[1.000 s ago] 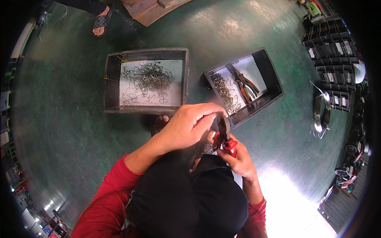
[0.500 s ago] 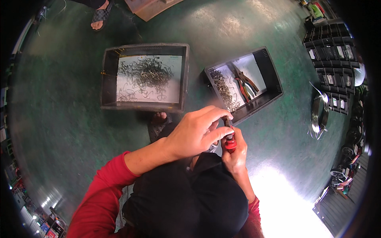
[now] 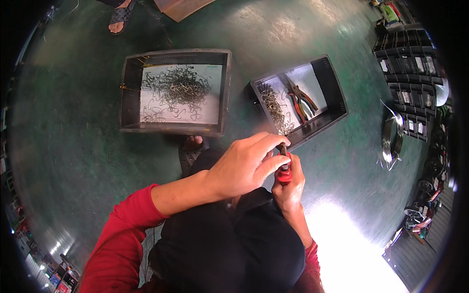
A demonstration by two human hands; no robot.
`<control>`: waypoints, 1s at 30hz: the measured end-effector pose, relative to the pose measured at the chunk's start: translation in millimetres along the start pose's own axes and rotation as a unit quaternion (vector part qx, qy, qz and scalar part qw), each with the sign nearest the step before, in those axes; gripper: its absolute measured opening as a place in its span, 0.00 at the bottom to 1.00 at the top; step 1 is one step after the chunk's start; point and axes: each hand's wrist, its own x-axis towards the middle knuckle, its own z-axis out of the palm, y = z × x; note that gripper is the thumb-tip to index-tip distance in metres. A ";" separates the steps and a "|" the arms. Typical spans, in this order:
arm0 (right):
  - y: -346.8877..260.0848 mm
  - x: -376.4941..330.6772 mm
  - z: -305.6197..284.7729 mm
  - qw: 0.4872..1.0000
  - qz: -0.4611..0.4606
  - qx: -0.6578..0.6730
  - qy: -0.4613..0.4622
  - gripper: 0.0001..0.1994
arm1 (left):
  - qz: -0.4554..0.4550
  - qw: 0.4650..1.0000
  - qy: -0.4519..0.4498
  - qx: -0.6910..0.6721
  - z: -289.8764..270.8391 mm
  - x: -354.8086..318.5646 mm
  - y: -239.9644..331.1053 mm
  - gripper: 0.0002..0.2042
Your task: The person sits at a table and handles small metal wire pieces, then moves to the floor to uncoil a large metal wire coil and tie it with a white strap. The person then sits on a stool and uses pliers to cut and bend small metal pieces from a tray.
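My right hand (image 3: 291, 191) is closed round red-handled pliers (image 3: 284, 176), held upright with the jaws away from me. The thumb and fingertips of my left hand (image 3: 239, 168) pinch at the jaws; whatever small piece they grip is hidden. Just beyond my hands is a black bin (image 3: 337, 97) with short bent wire pieces (image 3: 273, 110) along its left side. Two long-handled pliers (image 3: 302, 100) lie on its pale lining. To the left, another black bin (image 3: 173, 131) contains a heap of bent wire hooks (image 3: 183, 90).
A coil of shiny wire (image 3: 392, 139) lies on the green floor at the right, below stacked black crates (image 3: 408, 73). At the top are a cardboard piece (image 3: 181, 7) and another person's sandalled foot (image 3: 118, 17). My own shoe (image 3: 190, 158) shows below the left bin.
The pliers and my right hand have shifted very slightly, with the red handles a little higher. My left hand keeps its pinch. Both bins sit slightly farther left and up in view.
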 end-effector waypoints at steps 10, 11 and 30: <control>7.2 1.2 5.8 1.000 -0.021 -0.012 0.015 0.20 | -0.019 1.000 -0.007 0.011 1.5 0.8 -0.6 0.13; 7.2 3.7 3.9 0.999 -0.030 -0.014 0.015 0.19 | -0.031 0.999 -0.022 0.025 -1.2 1.1 -0.3 0.13; -4.0 42.3 -46.6 0.883 0.163 0.252 -0.362 0.16 | -0.166 0.947 0.135 -0.241 -56.6 39.6 -18.2 0.08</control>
